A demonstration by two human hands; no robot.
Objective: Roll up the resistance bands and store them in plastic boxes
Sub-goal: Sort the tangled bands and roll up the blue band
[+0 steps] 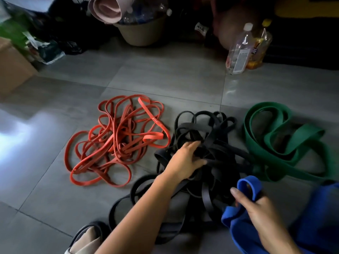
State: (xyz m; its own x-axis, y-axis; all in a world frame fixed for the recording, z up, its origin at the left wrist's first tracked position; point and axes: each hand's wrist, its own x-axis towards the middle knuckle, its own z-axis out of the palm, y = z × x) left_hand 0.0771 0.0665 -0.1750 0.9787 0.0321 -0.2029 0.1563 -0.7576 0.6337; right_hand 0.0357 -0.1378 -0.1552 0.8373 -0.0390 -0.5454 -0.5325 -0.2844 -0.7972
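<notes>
Loose resistance bands lie in heaps on the grey tiled floor: thin red bands [117, 142] at the left, black bands [216, 143] in the middle, wide green bands [286, 136] at the right. My left hand [185, 162] reaches into the black tangle, its fingers curled round black strands. My right hand [256, 209] holds a wide blue band [247, 186] near the lower right, a loop of it standing above the fingers. No plastic box shows.
Two plastic bottles [244, 50] stand at the back right. A beige bucket [139, 32] with bottles and a rolled pink mat [106, 10] sit at the back. A cardboard box [12, 65] and bags are at the left. My slippered foot [86, 237] is at the bottom.
</notes>
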